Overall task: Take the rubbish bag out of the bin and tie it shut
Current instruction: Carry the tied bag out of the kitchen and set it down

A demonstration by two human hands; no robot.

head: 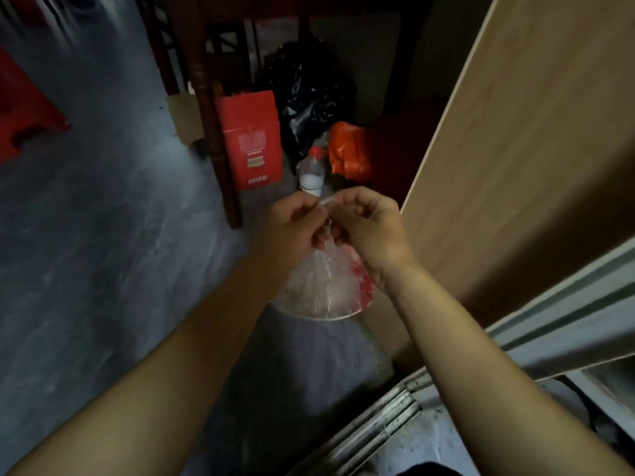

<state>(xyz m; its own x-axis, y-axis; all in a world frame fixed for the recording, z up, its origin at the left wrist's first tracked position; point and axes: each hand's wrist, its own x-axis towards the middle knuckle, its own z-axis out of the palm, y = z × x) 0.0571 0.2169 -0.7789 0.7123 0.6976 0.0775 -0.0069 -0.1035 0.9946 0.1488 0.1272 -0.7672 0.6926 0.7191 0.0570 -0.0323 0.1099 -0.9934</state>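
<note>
A clear plastic rubbish bag [323,286] hangs in the middle of the view, with red scraps showing through its right side. Its gathered top is pinched between both hands. My left hand [295,225] is shut on the left strand of the bag's neck. My right hand [367,221] is shut on the right strand, and a thin strip of plastic runs between the fingertips. The two hands touch just above the bag. No bin can be made out under the bag.
A red carton [252,139] leans by a dark wooden table leg [213,132]. Behind the hands stand a red-capped plastic bottle [312,173], a black bag [305,97] and an orange bag [347,149]. A light wooden board [515,149] fills the right. The floor [103,235] is grey concrete.
</note>
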